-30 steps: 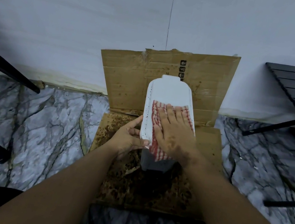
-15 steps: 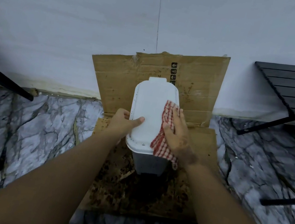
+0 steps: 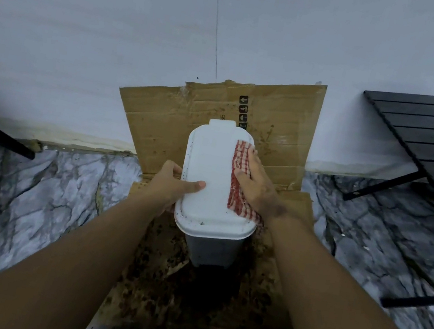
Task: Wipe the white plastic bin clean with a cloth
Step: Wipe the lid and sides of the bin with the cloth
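Grips bin [image 3: 210, 163] by its edge with left hand [image 3: 168, 185]; presses cloth [image 3: 234, 193] on it with right hand [image 3: 257, 186], fingers flat.

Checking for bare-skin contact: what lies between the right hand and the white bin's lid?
A red-and-white checked cloth: the right hand presses it flat on the right edge of the white bin's lid, seen in the head view.

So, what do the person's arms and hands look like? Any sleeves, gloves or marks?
The left forearm and right forearm are bare, no sleeves in view. The left hand and right hand wear no gloves, watch or visible rings. A dark smudged patch marks the right hand's back near the wrist.
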Available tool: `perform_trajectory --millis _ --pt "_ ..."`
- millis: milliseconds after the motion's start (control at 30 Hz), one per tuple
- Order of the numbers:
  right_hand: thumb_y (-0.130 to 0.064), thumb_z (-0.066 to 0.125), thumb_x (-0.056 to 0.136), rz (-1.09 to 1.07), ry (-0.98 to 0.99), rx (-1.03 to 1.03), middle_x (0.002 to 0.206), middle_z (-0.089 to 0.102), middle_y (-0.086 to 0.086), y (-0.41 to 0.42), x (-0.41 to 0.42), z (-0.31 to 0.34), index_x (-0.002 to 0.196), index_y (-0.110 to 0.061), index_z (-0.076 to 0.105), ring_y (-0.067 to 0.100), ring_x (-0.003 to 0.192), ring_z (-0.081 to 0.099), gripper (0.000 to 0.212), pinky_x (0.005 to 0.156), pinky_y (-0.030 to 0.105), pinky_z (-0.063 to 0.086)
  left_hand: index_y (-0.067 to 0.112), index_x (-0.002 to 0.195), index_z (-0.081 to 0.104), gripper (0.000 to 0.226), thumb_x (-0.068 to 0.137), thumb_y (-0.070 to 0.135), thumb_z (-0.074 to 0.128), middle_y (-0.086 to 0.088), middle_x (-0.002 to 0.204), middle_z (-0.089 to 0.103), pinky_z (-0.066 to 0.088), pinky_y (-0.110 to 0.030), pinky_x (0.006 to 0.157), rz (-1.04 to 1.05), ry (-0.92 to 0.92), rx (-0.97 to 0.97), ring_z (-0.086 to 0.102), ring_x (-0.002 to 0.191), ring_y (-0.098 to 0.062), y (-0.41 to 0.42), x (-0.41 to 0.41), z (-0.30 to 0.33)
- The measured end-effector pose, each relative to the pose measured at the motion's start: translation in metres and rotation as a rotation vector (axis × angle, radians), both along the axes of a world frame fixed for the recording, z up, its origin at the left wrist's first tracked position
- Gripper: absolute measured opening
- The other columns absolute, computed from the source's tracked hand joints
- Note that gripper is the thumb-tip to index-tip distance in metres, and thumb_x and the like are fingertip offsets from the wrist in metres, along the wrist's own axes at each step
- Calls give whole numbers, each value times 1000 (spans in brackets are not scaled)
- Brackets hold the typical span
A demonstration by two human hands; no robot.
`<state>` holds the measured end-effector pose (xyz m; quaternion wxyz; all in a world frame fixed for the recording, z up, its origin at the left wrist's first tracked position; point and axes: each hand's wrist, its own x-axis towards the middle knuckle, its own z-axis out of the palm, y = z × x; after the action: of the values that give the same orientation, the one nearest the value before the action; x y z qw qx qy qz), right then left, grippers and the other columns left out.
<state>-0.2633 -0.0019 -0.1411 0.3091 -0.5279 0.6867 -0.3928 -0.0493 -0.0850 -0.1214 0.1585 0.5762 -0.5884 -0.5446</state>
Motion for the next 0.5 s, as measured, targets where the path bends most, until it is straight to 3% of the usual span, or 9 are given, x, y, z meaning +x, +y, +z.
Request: perform_trajectory --millis 67,167,267,400,500 --pt "-47 40 102 3 1 8 167 2 -4 2 0 0 159 -24 -1 16 153 0 74 125 49 5 17 115 45 67 74 52 85 -5 115 59 60 -45 78 -64 -143 -69 62 102 -23 -2 -2 4" --pt "-48 39 103 -20 -14 13 167 1 -7 21 3 -6 158 -29 -2 16 152 -3 71 124 45 0 15 140 42 84 77 57 78 -9 144 43 44 -49 106 -279 -497 -477 44 130 -28 -10 -17 10" --pt "-52 39 102 -41 -49 -4 165 -2 -19 41 8 -19 156 -40 -2 10 151 -7 69 124 43 -1 21 157 26 86 88 53 67 -3 166 18 20 -48 123 -532 -500 -703 18 152 -26 -4 -40 23" --pt "-56 39 99 -29 -130 -31 160 -2 -30 54 13 -34 152 -51 -1 1 150 -10 67 124 43 -1 26 157 30 79 92 60 58 3 166 24 17 -47 123 -622 -529 -803 20 151 -20 -6 -48 16" --pt "-52 39 101 -38 -77 1 163 2 -24 41 5 -22 156 -42 2 9 151 -8 67 124 43 -2 26 157 31 79 92 64 53 4 166 24 16 -45 122 -618 -507 -850 21 151 -19 -9 -43 8"
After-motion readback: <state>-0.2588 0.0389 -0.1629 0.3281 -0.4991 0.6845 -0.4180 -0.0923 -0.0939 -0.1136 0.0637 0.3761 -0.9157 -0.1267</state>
